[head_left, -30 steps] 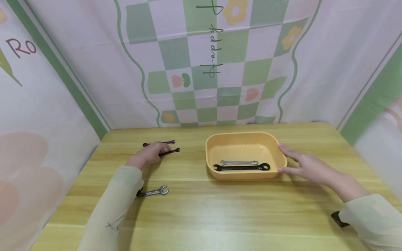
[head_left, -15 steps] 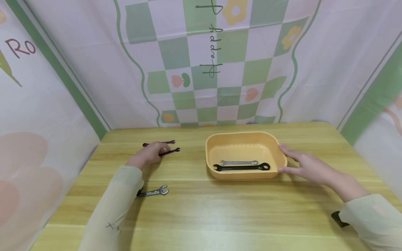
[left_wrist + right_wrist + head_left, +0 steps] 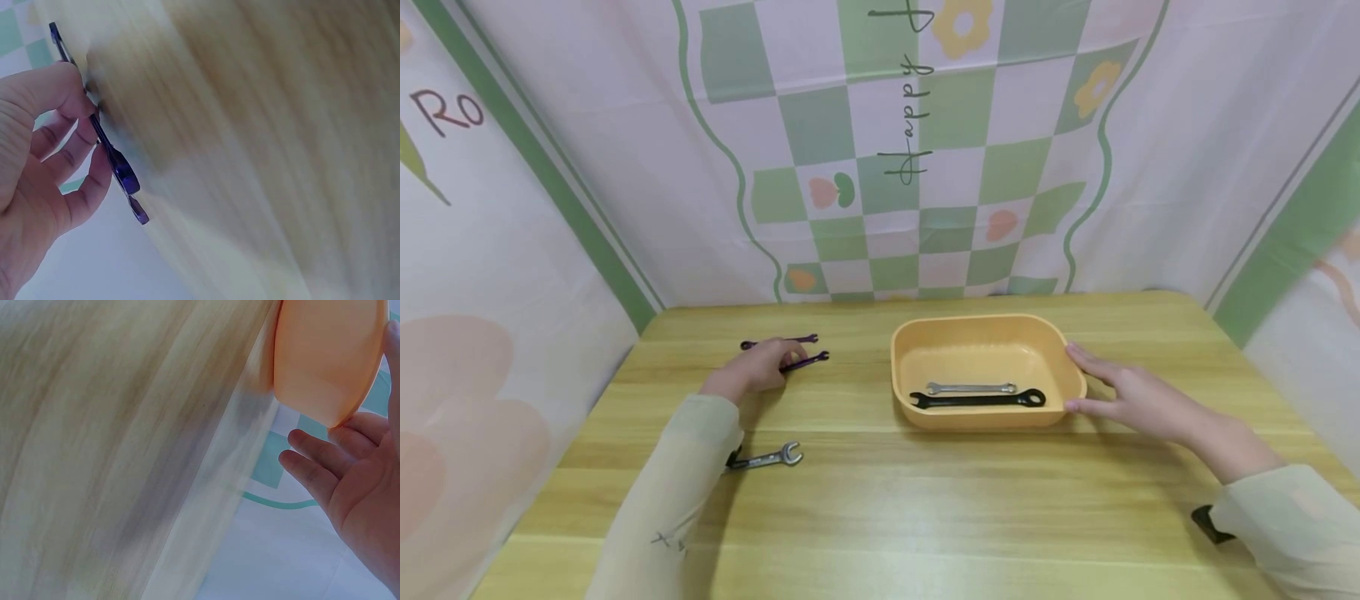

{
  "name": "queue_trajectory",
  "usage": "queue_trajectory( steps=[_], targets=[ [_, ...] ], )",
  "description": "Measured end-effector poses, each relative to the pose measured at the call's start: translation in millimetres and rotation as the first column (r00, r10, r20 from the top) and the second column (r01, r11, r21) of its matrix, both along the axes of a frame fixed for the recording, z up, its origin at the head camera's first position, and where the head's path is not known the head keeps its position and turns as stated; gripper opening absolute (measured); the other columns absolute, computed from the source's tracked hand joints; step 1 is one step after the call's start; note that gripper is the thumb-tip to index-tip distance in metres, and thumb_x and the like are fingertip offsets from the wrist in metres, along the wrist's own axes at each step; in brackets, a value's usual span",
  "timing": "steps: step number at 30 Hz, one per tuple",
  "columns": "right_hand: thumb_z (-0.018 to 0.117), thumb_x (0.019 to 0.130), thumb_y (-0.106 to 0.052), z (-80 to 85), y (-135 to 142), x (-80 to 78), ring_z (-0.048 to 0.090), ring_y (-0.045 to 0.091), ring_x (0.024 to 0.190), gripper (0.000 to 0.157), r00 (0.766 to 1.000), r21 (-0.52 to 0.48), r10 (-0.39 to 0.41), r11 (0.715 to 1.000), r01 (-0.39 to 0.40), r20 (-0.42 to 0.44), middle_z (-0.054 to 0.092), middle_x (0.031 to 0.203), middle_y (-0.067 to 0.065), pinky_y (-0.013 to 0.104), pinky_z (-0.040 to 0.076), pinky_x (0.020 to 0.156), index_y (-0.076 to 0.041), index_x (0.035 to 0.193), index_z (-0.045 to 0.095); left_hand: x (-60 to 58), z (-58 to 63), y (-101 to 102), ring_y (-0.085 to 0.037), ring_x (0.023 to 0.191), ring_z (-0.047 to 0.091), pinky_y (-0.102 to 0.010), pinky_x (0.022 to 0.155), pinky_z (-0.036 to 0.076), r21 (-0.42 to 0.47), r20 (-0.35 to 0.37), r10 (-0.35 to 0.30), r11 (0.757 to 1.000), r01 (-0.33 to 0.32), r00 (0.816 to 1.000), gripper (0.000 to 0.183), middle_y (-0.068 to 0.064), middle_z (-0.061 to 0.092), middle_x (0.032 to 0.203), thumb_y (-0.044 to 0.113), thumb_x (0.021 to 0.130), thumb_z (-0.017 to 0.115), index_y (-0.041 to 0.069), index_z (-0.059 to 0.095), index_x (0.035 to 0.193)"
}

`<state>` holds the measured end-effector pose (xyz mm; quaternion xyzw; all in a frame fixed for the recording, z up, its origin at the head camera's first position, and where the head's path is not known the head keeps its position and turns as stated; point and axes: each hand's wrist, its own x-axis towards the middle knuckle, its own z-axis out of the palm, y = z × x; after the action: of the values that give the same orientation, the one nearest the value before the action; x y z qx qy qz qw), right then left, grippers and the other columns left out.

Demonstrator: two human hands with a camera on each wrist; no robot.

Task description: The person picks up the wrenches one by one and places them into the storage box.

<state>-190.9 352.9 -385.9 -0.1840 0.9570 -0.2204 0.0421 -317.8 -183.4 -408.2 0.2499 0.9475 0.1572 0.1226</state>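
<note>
Booth-like place: printed cloth hangings [image 3: 700, 225] on three sides of wood-grain table [image 3: 910, 517].

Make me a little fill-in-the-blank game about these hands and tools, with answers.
The left hand pinches a wrench whose colour is ____.
The number of wrenches in the tray is ____.
The longer wrench in the tray is coloured ____.
The hand touching the tray is the person's ____ one.

Missing words: purple; two; black; right.

Purple wrench [image 3: 123, 172], apparently, in left hand [image 3: 28, 187]
</note>
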Motion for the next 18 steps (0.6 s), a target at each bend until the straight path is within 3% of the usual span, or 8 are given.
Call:
queue_trajectory(
  steps=[18],
  targets=[
    [0.070,0.096,-0.044,1.0,-0.9,1.0,0.032,0.062,0.136,0.092,1.000,0.002,0.005,1.000,-0.005,-0.002,0.025,0.159,0.032,0.073,0.029,0.106,0.001,0.161,0.022,2.6,1.4,-0.7,-0.026,0.098,0.056,-0.047,0.096,0.049,0.010,0.034,0.029,1.000,-0.029,0.999,0.055,-0.008,0.061,0.102,-0.020,0.081,0.061,0.006,0.067,0.130]
  ],
)
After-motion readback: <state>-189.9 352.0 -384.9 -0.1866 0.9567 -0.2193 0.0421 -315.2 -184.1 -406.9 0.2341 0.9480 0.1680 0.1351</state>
